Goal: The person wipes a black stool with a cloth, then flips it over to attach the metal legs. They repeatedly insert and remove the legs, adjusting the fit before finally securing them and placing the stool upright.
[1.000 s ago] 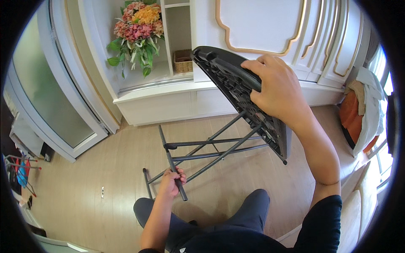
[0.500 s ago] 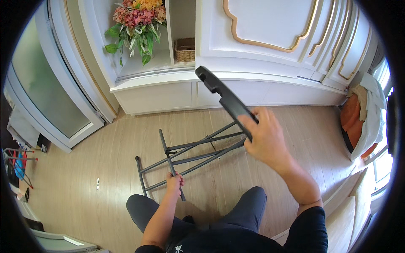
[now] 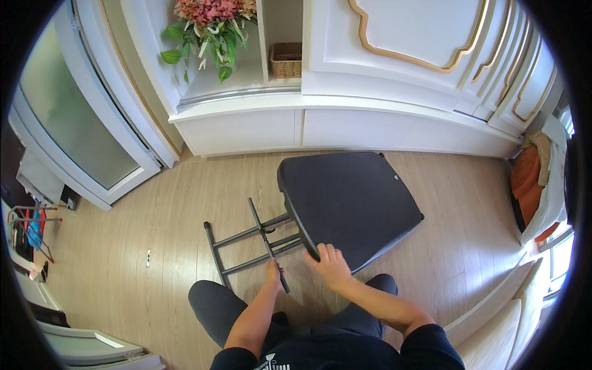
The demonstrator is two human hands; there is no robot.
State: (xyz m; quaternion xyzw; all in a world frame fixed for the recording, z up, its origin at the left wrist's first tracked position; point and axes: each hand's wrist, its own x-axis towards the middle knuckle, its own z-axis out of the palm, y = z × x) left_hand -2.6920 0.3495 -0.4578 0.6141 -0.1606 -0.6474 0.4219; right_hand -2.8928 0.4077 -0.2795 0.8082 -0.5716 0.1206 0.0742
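Swung down from the tilted, edge-on pose of half a second ago, the black panel [image 3: 354, 200] now shows its broad smooth face upward, and the right hand [image 3: 331, 268] has come lower and closer to the left with it. That panel spreads ahead and to the right of the right hand, which grasps its near left edge, fingers over the top. Just beside it, the left hand [image 3: 274, 272] is clenched around the near part of a grey crossbar [image 3: 257, 217], whose end pokes out below the fist. Left of that grip, the metal legs [image 3: 237, 235] run from under the panel to a second bar.

Pale wood-look floor [image 3: 117, 296] surrounds both grips; a small white object [image 3: 148, 258] lies on it, well left of the left hand. The wearer's knees [image 3: 217, 305] flank the hands on the near side. Ahead, past the panel, a white cabinet [image 3: 246, 132] closes off the room, with flowers [image 3: 216, 24] and a wicker basket [image 3: 286, 60] in its openings. Far left of the grips are a frosted door [image 3: 86, 111] and a red-tipped metal frame [image 3: 34, 231], perhaps a folding stool, though the rim blurs it. Far right, pale cloth [image 3: 555, 172] drapes an orange item [image 3: 527, 172]; nearer is a cream sofa [image 3: 505, 333].
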